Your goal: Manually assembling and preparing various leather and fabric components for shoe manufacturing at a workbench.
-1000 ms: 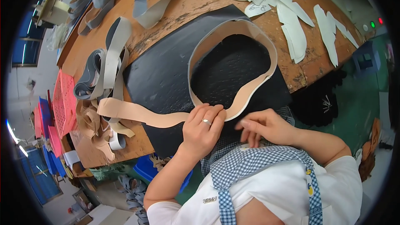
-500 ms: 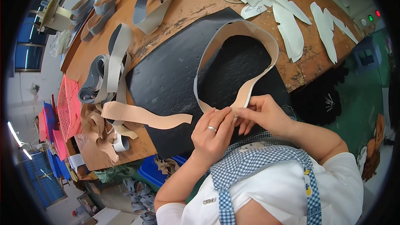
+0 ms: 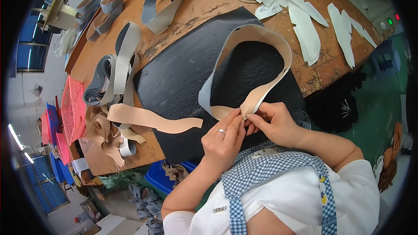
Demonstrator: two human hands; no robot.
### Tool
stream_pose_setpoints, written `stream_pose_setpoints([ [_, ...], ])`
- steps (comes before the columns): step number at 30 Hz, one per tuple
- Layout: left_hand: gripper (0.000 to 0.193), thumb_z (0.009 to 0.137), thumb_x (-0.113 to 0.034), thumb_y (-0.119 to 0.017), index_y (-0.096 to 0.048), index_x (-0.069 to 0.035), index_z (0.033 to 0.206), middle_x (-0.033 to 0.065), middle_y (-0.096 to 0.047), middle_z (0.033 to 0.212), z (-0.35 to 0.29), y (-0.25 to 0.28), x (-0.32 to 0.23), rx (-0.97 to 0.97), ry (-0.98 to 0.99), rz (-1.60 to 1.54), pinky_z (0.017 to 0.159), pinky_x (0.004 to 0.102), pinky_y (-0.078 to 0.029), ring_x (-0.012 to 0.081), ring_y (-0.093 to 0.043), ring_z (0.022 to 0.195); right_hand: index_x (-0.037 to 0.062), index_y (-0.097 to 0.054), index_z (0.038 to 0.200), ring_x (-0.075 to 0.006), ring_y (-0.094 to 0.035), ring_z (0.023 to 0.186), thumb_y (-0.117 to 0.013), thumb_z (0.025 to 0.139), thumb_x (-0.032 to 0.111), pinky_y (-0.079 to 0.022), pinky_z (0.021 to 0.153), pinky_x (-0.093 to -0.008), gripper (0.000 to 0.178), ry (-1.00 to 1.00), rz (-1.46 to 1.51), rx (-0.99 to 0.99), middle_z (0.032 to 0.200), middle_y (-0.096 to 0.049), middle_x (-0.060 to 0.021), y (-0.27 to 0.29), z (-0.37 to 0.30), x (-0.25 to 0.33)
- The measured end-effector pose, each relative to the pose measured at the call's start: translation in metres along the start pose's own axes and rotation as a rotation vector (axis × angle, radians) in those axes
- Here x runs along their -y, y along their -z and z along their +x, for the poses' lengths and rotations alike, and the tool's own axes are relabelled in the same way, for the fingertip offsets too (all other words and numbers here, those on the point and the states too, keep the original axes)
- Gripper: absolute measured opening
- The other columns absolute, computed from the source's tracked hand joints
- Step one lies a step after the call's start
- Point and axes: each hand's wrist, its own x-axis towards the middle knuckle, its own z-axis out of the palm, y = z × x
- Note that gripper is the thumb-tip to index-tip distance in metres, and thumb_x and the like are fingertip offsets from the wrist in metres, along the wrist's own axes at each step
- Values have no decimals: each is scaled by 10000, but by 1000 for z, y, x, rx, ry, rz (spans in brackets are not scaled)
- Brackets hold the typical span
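A wide leather strip, beige inside and grey-blue outside, stands on edge as a loop over the black mat. Its near side runs into both my hands. With a ring on one finger, my left hand pinches the strip just left of the point where its ends seem to meet. Thumb and fingers of my right hand press the strip on the other side, the fingertips almost touching the left ones. The exact join is partly covered by my fingers. Left of the loop lies a loose beige strip.
Rolled grey strips and beige scraps crowd the table's left side. White cut pieces lie at the far right. Another grey loop stands at the back. Below the near edge sits a blue bin.
The left side of the loop has bulged and twisted outward, showing more grey-blue outer face. My left fingers have shifted slightly along the join; both hands keep their pinch.
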Motion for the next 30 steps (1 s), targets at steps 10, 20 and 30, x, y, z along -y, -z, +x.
stream_pose_setpoints([
  [10, 168, 739, 59, -734, -662, 16, 885, 124, -725, 924, 7, -9, 7, -28, 144, -90, 632, 305, -582, 236, -713, 714, -86, -656, 981, -164, -727, 679, -584, 965, 21, -576, 594, -272, 130, -70, -94, -58, 787, -718, -122, 2, -7, 10],
  [20, 163, 804, 41, -731, -646, 9, 939, 133, -724, 954, 6, -15, 7, -31, 135, -112, 671, 306, -587, 222, -717, 745, -32, -680, 900, -283, -664, 529, -683, 898, 125, -532, 529, -347, 157, 81, -625, 89, 692, -672, -138, 23, -24, 33],
  [30, 273, 778, -81, -813, -680, 19, 994, 151, -703, 1056, -5, -11, 12, 57, -170, 63, 904, 436, -574, 291, -701, 948, -63, -702, 1055, -306, -644, 1124, -654, 762, 71, -542, 974, -440, 325, 884, -1224, 59, 1133, -671, -162, 37, -22, -8],
])
